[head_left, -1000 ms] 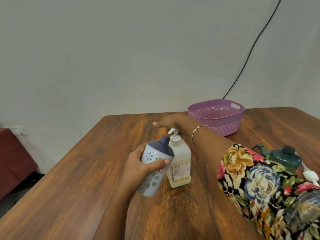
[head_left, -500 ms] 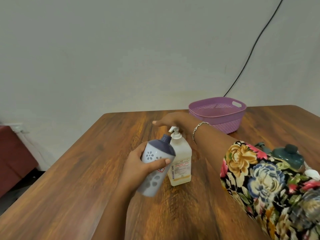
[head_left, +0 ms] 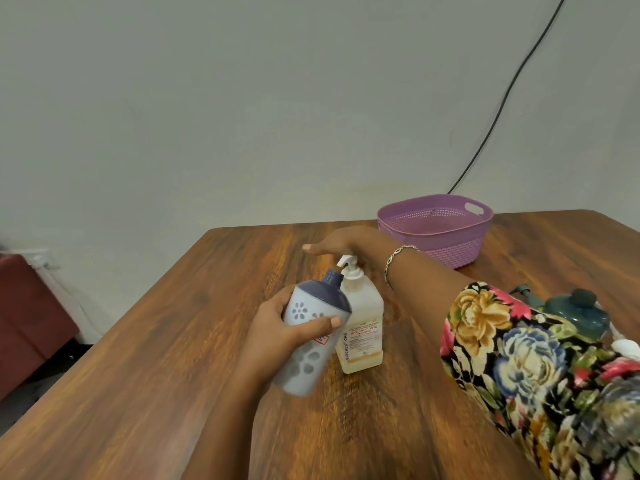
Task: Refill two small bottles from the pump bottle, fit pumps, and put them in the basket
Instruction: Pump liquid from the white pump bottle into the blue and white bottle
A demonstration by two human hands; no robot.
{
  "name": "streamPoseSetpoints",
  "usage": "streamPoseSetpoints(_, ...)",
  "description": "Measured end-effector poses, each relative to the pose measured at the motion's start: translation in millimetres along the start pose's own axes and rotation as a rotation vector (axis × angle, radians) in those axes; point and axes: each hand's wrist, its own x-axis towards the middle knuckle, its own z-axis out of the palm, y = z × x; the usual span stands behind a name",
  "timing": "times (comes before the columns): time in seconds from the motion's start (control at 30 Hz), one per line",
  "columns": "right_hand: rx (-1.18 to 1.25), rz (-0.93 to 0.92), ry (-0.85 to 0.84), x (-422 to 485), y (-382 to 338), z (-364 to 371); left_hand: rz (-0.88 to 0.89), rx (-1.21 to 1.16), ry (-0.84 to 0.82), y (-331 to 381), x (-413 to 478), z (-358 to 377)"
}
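The left hand (head_left: 277, 334) wraps round the small flowery bottle (head_left: 308, 308), tipped so its dark neck sits just beside the spout of the pump bottle (head_left: 363, 317) standing on the desk (head_left: 173, 358). The right hand (head_left: 343, 240) lies flat, fingers straight, over the pump head; I cannot tell if it touches. If the neck is a bit off when the push comes, soap could squirt onto the desk. The purple basket (head_left: 433, 233) sits at 1 o'clock, well apart.

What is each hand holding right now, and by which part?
The left hand grips the small grey bottle round its body, below the dark shoulder. The right hand holds nothing; it is flat over the pump bottle.
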Motion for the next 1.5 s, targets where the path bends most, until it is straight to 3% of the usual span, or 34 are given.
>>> streamPoseSetpoints(0.07, -0.083, -0.015, 0.034, 5, 1, 3, -0.006, -0.001, -0.001, 0, -1, 1)
streamPoseSetpoints(0.17, -0.326, 0.011, 0.213, 19, 6, 10, -0.01, -0.002, -0.004, 1, -1, 2)
streamPoseSetpoints(0.23, -0.347, 0.017, 0.263, 22, 7, 11, -0.002, 0.013, -0.006, 2, 0, 2)
streamPoseSetpoints(0.47, -0.015, -0.06, 0.039, -5, 2, 1, 0.002, 0.024, -0.012, 4, 0, 2)
streamPoseSetpoints(0.7, -0.25, -0.036, 0.218, 19, 9, 11, -0.018, -0.003, -0.023, 4, -2, 1)
streamPoseSetpoints(0.97, 0.004, -0.058, 0.041, -3, 4, 0, -0.017, 0.032, -0.027, 3, -1, 0)
streamPoseSetpoints(1.2, -0.243, -0.062, 0.241, 19, 11, 11, -0.024, -0.002, -0.017, 5, -3, 1)
streamPoseSetpoints(1.4, -0.045, -0.072, 0.081, 4, 5, 0, -0.035, 0.002, -0.007, 3, -1, -1)
streamPoseSetpoints(1.5, -0.015, -0.064, 0.078, 6, 5, 0, -0.037, 0.008, -0.008, 4, -1, -1)
